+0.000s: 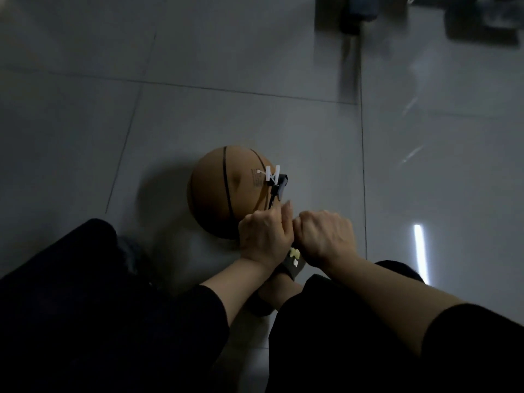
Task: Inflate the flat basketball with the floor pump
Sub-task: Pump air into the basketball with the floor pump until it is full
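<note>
Hands (295,234) hiding pump handle

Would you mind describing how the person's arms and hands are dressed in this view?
Both hands are bare: the left hand and right hand wear no gloves, and no rings or watch can be made out in the dim light. The forearms are uncovered, with black sleeves pushed up towards the elbows. The trousers also look black.

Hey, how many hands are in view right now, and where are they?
2. The left hand is at the near edge of the basketball; the right hand is a fist touching it on its right. What they grip is hidden.
</note>
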